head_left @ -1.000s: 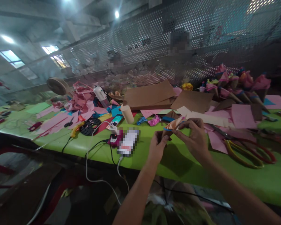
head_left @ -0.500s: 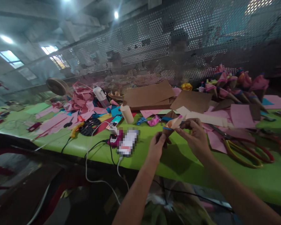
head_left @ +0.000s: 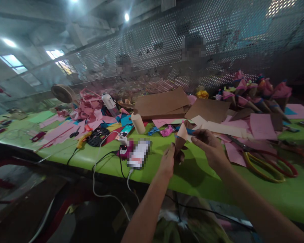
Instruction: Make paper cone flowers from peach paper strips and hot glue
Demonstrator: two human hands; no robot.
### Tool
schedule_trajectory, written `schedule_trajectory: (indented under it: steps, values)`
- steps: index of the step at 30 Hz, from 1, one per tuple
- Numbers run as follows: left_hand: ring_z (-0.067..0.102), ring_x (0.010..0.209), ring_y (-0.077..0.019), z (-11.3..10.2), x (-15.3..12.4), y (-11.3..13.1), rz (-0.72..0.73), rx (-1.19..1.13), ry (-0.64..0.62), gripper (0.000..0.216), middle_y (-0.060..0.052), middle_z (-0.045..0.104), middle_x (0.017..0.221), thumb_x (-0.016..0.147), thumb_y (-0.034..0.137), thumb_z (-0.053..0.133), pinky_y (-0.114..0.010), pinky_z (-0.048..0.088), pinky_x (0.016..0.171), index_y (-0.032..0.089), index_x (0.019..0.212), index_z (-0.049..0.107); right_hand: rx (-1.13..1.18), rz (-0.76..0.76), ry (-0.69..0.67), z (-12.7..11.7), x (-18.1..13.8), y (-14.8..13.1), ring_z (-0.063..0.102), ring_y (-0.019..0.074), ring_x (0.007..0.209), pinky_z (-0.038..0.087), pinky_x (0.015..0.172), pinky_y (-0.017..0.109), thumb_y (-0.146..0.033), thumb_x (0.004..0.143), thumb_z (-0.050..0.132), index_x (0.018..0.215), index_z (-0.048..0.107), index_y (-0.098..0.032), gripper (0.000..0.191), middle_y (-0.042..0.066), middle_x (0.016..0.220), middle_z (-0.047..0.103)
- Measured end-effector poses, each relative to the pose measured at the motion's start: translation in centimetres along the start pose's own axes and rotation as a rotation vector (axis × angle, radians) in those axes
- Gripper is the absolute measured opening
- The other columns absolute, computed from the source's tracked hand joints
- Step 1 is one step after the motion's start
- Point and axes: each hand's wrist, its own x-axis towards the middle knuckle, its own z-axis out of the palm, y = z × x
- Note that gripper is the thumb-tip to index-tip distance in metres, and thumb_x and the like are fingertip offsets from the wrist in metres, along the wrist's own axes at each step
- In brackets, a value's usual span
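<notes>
My left hand (head_left: 170, 157) is closed around a small brown paper cone (head_left: 179, 143), gripping its lower side. Pale peach paper rises to a point from the cone's mouth, and a thin blue band shows at the rim. Just right of the cone, my right hand (head_left: 207, 141) has its fingers curled and thumb drawn in. A blue strip-like piece (head_left: 188, 130) runs behind the cone to those fingertips; whether they grip it is unclear. Crumpled pink foil-like paper (head_left: 167, 131) and a blue crumpled piece (head_left: 154, 131) lie left of the cone.
Large scissors (head_left: 263, 165) with yellow and red handles lie right of my right hand. Left are a phone (head_left: 140, 153) on a cable, a cream roll (head_left: 138, 123) and a yellow glue gun (head_left: 83, 139). Finished-looking paper cones (head_left: 255, 91) are piled at back right, beyond brown cardboard (head_left: 207, 109).
My right hand has drawn back slightly from the cone's mouth. The cone has turned more upright, with the peach paper now pointing up, and more of the blue piece shows.
</notes>
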Motion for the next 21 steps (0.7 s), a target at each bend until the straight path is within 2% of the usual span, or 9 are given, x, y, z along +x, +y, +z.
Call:
schedule_trajectory:
  steps: [2, 4, 6, 8, 10, 13, 15, 18, 21]
  values:
    - [0.037, 0.046, -0.0089, 0.0, 0.1, 0.0, -0.012, -0.044, -0.035, 0.073, 0.003, 0.046, 0.048, 0.078, 0.084, 0.052, -0.024, 0.026, 0.048, 0.013, 0.080, 0.070, 0.153, 0.102, -0.084, 0.4, -0.1, -0.2, 0.062, 0.0235, 0.093, 0.051, 0.082, 0.038, -0.054, 0.069, 0.084, 0.104, 0.067, -0.028, 0.046, 0.003, 0.097, 0.068]
    - [0.034, 0.043, -0.0084, 0.0, 0.3, -0.1, -0.033, -0.077, -0.051, 0.069, 0.005, 0.042, 0.045, 0.078, 0.084, 0.054, -0.024, 0.023, 0.046, 0.016, 0.074, 0.065, 0.206, 0.168, -0.214, 0.8, -0.3, -0.5, 0.064, 0.0245, 0.093, 0.052, 0.083, 0.039, -0.053, 0.065, 0.088, 0.105, 0.069, -0.028, 0.051, 0.004, 0.096, 0.071]
    - [0.034, 0.042, -0.0084, 0.0, 0.3, -0.3, -0.057, -0.079, -0.080, 0.067, 0.005, 0.042, 0.044, 0.080, 0.083, 0.053, -0.024, 0.023, 0.045, 0.017, 0.071, 0.061, 0.215, 0.208, -0.319, 1.0, -0.4, -0.9, 0.064, 0.0233, 0.084, 0.052, 0.077, 0.039, -0.053, 0.064, 0.089, 0.102, 0.072, -0.026, 0.049, 0.004, 0.091, 0.072]
    - [0.036, 0.042, -0.0088, -0.1, 0.3, -0.5, -0.082, -0.043, -0.120, 0.069, 0.003, 0.047, 0.046, 0.082, 0.082, 0.050, -0.024, 0.024, 0.045, 0.016, 0.072, 0.064, 0.222, 0.229, -0.372, 1.0, -0.5, -1.1, 0.061, 0.0203, 0.072, 0.051, 0.069, 0.037, -0.055, 0.065, 0.087, 0.096, 0.074, -0.025, 0.045, 0.003, 0.085, 0.071]
    - [0.044, 0.047, -0.0103, -0.1, 0.2, -0.8, -0.081, 0.012, -0.108, 0.068, 0.000, 0.055, 0.052, 0.084, 0.080, 0.049, -0.025, 0.031, 0.048, 0.015, 0.077, 0.068, 0.223, 0.247, -0.357, 0.9, -0.4, -1.2, 0.060, 0.0192, 0.068, 0.051, 0.064, 0.036, -0.055, 0.064, 0.088, 0.093, 0.073, -0.024, 0.044, 0.003, 0.083, 0.070]
    - [0.060, 0.071, -0.0152, 0.1, 0.0, -0.8, 0.058, 0.142, 0.033, 0.049, -0.004, 0.068, 0.075, 0.085, 0.065, 0.062, -0.027, 0.047, 0.068, 0.017, 0.086, 0.069, 0.200, 0.251, -0.251, 0.6, -0.2, -0.9, 0.066, 0.0236, 0.082, 0.054, 0.073, 0.037, -0.053, 0.058, 0.092, 0.095, 0.072, -0.025, 0.050, 0.004, 0.089, 0.074]
    - [0.064, 0.088, -0.0178, 0.0, 0.0, -0.4, 0.196, 0.262, 0.154, 0.030, -0.005, 0.072, 0.092, 0.087, 0.048, 0.069, -0.030, 0.049, 0.082, 0.018, 0.093, 0.067, 0.152, 0.253, -0.211, 0.3, 0.2, -0.3, 0.068, 0.0268, 0.091, 0.054, 0.079, 0.039, -0.055, 0.058, 0.090, 0.098, 0.071, -0.025, 0.053, 0.006, 0.095, 0.076]
    - [0.065, 0.092, -0.0188, -1.1, 0.5, 1.1, 0.304, 0.443, 0.300, 0.014, -0.007, 0.071, 0.099, 0.089, 0.028, 0.066, -0.031, 0.049, 0.084, 0.019, 0.099, 0.064, -0.002, 0.249, -0.221, -0.3, 0.8, 1.1, 0.070, 0.0281, 0.090, 0.054, 0.078, 0.040, -0.057, 0.064, 0.085, 0.098, 0.073, -0.024, 0.049, 0.007, 0.095, 0.078]
    - [0.065, 0.092, -0.0206, -3.1, 1.5, 3.7, 0.366, 0.723, 0.352, 0.012, -0.007, 0.070, 0.099, 0.090, 0.021, 0.065, -0.033, 0.049, 0.085, 0.020, 0.102, 0.064, -0.223, 0.151, -0.252, -0.8, 1.1, 2.8, 0.072, 0.0285, 0.079, 0.053, 0.068, 0.039, -0.056, 0.070, 0.080, 0.100, 0.075, -0.023, 0.044, 0.007, 0.089, 0.079]
